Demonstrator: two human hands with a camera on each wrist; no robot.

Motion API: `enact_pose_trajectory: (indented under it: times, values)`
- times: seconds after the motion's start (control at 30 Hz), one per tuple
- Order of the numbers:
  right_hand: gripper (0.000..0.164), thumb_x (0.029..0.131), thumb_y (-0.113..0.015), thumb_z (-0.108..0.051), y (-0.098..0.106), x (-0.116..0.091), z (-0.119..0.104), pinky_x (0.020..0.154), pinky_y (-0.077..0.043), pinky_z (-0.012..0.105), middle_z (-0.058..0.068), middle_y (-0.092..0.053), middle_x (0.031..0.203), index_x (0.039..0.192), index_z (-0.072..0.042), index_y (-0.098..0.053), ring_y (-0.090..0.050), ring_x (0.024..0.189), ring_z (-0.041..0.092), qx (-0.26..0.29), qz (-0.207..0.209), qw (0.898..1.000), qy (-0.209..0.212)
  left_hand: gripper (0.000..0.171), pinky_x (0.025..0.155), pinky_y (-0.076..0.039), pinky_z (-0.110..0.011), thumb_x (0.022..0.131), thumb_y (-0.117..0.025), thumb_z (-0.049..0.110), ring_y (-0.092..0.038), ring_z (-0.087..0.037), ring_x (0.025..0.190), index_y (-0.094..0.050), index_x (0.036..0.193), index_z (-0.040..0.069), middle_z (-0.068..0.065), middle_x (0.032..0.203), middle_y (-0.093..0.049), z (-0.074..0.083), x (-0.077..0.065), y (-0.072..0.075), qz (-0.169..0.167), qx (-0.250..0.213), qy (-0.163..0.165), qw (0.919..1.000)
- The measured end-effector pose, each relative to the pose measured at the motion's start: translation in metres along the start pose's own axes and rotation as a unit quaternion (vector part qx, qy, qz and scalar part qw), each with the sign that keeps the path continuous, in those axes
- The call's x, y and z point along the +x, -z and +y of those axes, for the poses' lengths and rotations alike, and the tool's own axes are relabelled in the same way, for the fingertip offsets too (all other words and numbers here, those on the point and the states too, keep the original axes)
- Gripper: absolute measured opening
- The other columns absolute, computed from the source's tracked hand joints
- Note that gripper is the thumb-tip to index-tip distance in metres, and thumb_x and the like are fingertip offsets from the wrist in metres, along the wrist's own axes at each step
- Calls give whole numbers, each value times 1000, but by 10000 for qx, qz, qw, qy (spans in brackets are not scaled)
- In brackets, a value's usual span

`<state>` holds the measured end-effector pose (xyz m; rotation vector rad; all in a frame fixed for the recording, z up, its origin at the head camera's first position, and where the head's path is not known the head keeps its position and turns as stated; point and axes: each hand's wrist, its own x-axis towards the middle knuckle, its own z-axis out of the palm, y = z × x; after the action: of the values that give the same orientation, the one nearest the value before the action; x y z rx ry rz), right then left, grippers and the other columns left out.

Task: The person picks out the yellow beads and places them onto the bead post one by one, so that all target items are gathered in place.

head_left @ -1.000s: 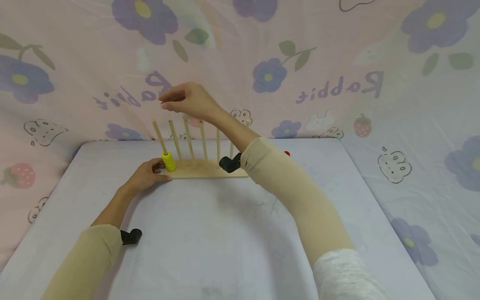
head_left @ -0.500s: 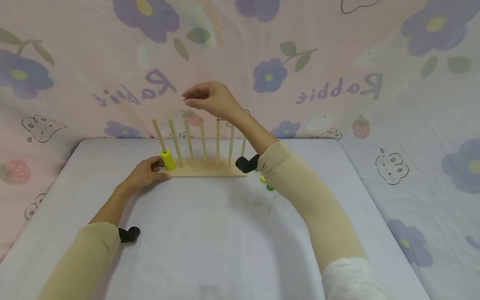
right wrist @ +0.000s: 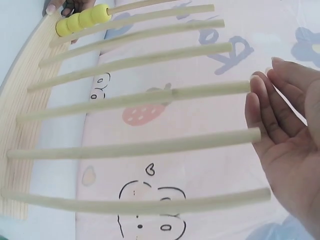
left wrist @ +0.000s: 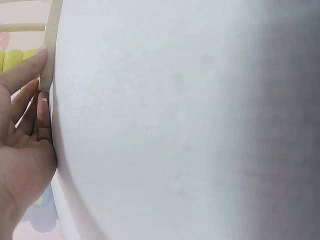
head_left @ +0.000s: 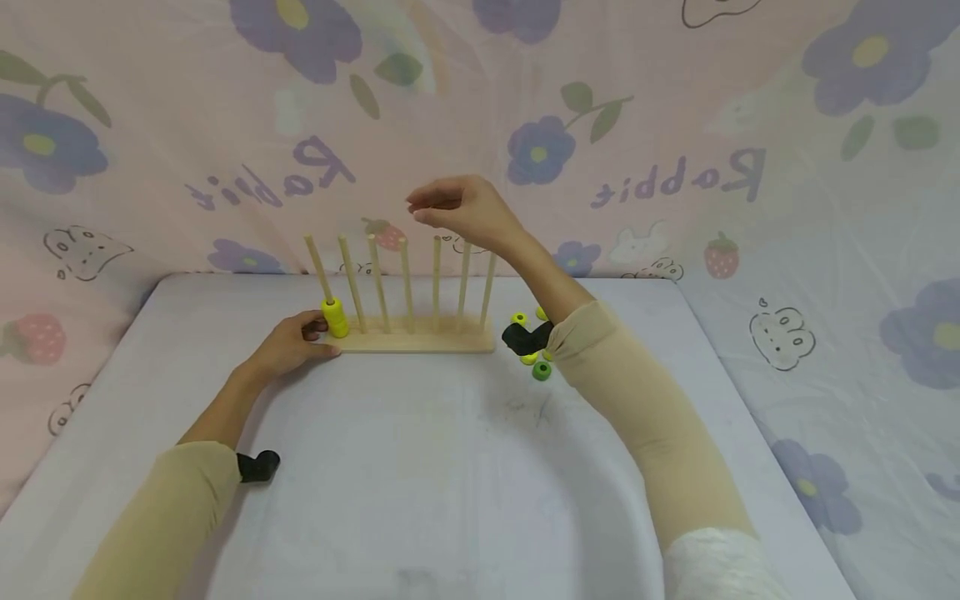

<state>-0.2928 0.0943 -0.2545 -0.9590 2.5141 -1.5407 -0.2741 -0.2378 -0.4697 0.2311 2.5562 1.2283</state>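
A wooden peg rack [head_left: 420,340] with several upright pegs stands toward the back of the table. Yellow beads [head_left: 334,318] are stacked on its leftmost peg. My left hand [head_left: 288,342] grips the left end of the rack's base, beside that stack; the left wrist view shows the thumb [left wrist: 31,67] on the board and fingers around its end. Above the right half of the rack hovers my right hand [head_left: 472,212], its fingers loosely bent with nothing visible between them. In the right wrist view those fingers [right wrist: 272,107] appear near the peg tops.
A green bead [head_left: 542,371] and several yellow beads [head_left: 519,318] lie on the table right of the rack, partly hidden by the right sleeve [head_left: 630,400] and its black wrist mount [head_left: 525,337]. A patterned cloth [head_left: 420,100] hangs behind the white table [head_left: 420,467].
My right hand has moved rightward from above the leftmost peg, and loose beads have come into view from behind the forearm. The left hand has stayed at the rack's end.
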Motion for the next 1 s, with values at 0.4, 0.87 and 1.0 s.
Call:
enact_pose_trajectory:
  times: [0.4,0.87,1.0]
  values:
    - [30,93,-71,-14,17,-10,44,88,-54,30,9,-72,114,121,-3,-70,-68,100,18,10,236,9997,-56,85,110,-34,-55,88,-77,26,-43,-40,127,-30,151,-7,-27,142,-45,2,-3,0,11,48,63,10000]
    - [30,92,-72,-13,39,-39,63,89,-54,31,8,-73,112,119,0,-70,-68,100,19,36,623,9977,-274,86,110,-33,-54,88,-77,25,-43,-40,127,-29,151,-8,-28,143,-44,-1,-1,0,7,16,27,10000]
    - [30,92,-72,-10,44,-47,68,89,-53,31,9,-73,112,119,3,-69,-68,103,26,328,781,9959,-330,86,109,-34,-54,88,-77,25,-44,-40,126,-29,151,-7,-28,142,-45,-1,0,0,33,16,-20,10000]
